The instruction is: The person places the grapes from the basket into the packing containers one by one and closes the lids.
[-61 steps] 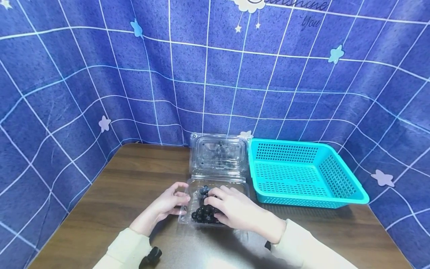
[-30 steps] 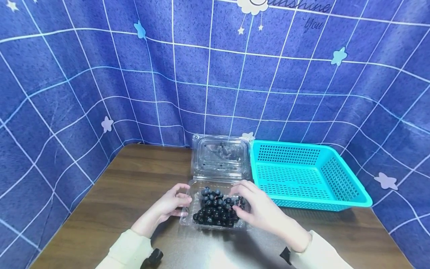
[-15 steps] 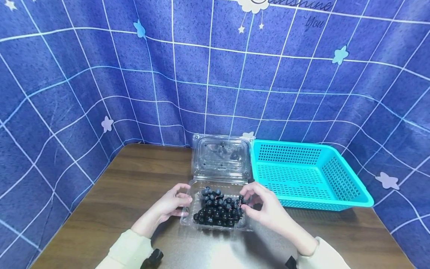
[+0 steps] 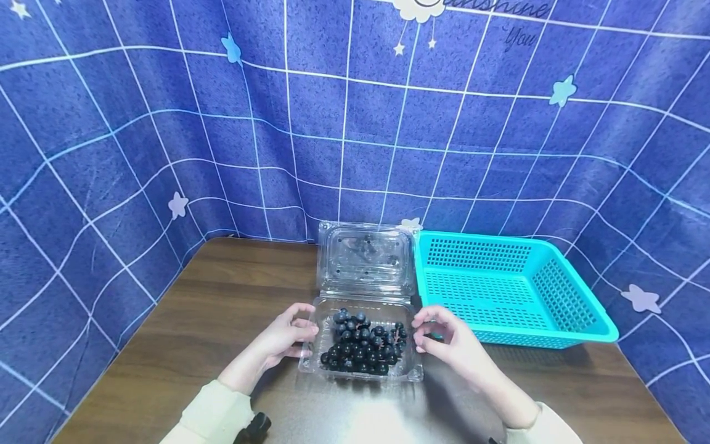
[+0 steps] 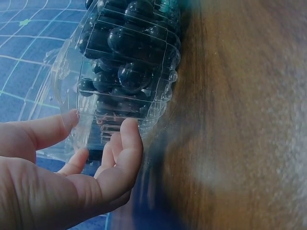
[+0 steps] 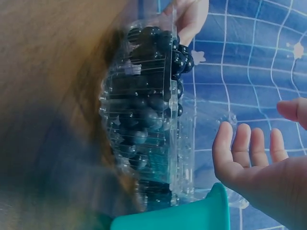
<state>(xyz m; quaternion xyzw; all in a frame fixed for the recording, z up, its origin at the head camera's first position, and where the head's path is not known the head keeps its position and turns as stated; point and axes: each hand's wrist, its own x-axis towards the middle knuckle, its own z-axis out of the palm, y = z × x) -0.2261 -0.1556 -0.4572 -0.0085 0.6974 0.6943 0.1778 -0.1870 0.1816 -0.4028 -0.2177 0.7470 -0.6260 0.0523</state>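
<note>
In the head view, a hinged clear plastic fruit box (image 4: 327,308) lies with its lid (image 4: 365,256) raised at the back. Dark grapes (image 4: 360,351) fill much of its base, several with stems showing at the right. My left hand (image 4: 283,336) holds the box's left edge. The left wrist view shows this hand's thumb and fingers (image 5: 129,148) around the rim and side wall. Just off the right edge is my right hand (image 4: 452,342), fingers loosely bent and holding nothing. In the right wrist view, a gap separates these fingers (image 6: 242,146) from the box.
A turquoise perforated basket (image 4: 588,308) stands right of the box, close to its lid. Both rest on a brown wooden table (image 4: 222,290), with a shiny glare in front. Behind and at the sides hangs a blue checked curtain (image 4: 310,160) with stars.
My right hand has moved right, from over the grapes to beyond the box's right edge, uncovering them. It has left the stem end at the right. My left hand stays at the left edge.
</note>
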